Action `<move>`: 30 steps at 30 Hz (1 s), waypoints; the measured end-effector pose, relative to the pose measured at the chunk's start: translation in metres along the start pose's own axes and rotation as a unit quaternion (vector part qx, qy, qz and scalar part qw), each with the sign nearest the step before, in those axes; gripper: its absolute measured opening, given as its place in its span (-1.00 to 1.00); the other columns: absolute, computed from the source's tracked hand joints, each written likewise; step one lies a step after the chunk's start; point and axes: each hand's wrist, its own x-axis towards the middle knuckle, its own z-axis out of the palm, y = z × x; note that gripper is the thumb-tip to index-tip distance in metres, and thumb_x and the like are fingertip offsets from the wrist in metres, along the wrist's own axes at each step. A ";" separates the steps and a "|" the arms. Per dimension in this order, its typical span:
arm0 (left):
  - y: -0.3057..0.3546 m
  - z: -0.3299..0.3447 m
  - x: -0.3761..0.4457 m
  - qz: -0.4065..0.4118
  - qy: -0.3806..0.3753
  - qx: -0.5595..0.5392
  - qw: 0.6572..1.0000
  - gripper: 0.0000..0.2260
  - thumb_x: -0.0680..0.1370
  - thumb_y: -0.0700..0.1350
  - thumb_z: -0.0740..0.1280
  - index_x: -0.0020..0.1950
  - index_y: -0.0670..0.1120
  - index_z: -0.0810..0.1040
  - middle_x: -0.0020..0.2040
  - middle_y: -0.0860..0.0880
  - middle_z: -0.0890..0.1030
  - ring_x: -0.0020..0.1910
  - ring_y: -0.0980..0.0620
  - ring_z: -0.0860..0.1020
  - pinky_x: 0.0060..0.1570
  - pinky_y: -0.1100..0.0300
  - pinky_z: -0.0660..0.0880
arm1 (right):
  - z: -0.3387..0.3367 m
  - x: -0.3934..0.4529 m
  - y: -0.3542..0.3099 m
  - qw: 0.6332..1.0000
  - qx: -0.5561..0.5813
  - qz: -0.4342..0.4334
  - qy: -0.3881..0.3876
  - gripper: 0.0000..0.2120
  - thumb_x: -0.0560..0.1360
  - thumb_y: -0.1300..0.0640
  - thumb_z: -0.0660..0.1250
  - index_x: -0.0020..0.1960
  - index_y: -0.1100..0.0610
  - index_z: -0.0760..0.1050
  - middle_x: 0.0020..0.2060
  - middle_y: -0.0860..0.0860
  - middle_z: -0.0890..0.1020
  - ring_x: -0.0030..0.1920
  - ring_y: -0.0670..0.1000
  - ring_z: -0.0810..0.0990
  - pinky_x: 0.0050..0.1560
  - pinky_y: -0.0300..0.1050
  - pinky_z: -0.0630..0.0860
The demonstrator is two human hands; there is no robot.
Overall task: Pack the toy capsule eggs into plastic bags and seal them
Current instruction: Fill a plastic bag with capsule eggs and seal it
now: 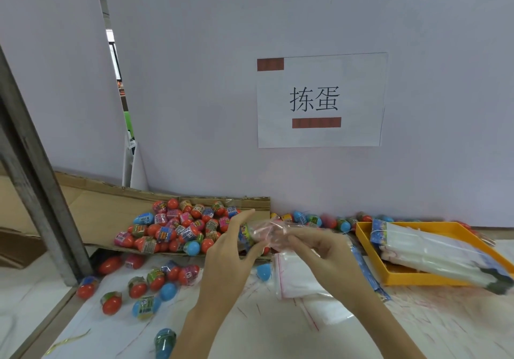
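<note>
1. Both hands are up over the middle of the worktop with one small clear plastic bag point(267, 233) between them. The left hand point(230, 250) has its thumb hooked under the bag's left end and fingers stretched almost straight along its far side. The right hand point(319, 250) pinches the bag's right end with curled fingers.
2. The bag's long axis runs left-right between the hands. A capsule egg with a printed label point(246, 233) sits inside at the left end, against the left fingers. Can't tell how many eggs are in it, or which end is the mouth.
3. My read: closing step. If the zip strip is at the right end, the right hand is nearer and should run along it while the left steadies the load.
4. Just below the right hand, a stack of empty zip bags point(294, 278) lies flat on the worktop.
5. Egg supply: a heap of capsule eggs point(178, 227) on a cardboard sheet point(111, 214) toward the far-left, just beyond the left hand. Loose eggs point(155, 280) are scattered toward the near-left; more line the far edge against the wall.
6. Right side: an orange tray point(411, 278) holds bundled white packs point(434, 250).
7. A paper sign point(321, 99) hangs on the wall behind.
</note>
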 end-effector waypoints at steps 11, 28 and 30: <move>-0.010 0.008 -0.003 0.075 0.024 0.237 0.968 -0.07 0.46 0.61 0.12 0.50 -0.09 0.53 0.46 -0.08 0.55 0.55 -0.05 0.18 0.48 -0.24 0.25 | -0.004 -0.001 0.006 0.974 -0.198 -0.023 0.104 -0.58 0.62 0.26 0.36 0.23 -0.27 0.58 0.03 -0.40 0.68 0.12 -0.29 0.63 0.17 -0.36 0.54; 0.008 0.027 -0.010 0.209 -0.057 0.268 0.939 -0.09 0.38 0.04 0.65 0.62 -0.10 0.27 0.36 0.00 0.61 0.32 0.00 0.59 0.40 0.00 0.48 | 0.031 -0.014 0.003 0.980 -0.191 -0.053 -0.017 -0.74 0.66 0.21 0.25 0.24 -0.02 0.62 0.02 -0.26 0.69 0.06 -0.22 0.64 0.17 -0.24 0.51; 0.006 0.026 -0.009 0.207 -0.015 0.243 0.948 -0.29 0.42 -0.13 0.63 0.52 -0.11 0.43 0.08 0.02 0.67 0.02 0.02 0.65 0.10 0.06 0.63 | 0.035 -0.014 0.001 0.985 -0.168 -0.045 -0.012 -0.70 0.67 0.19 0.25 0.21 -0.18 0.58 0.05 -0.37 0.65 0.09 -0.24 0.62 0.15 -0.36 0.47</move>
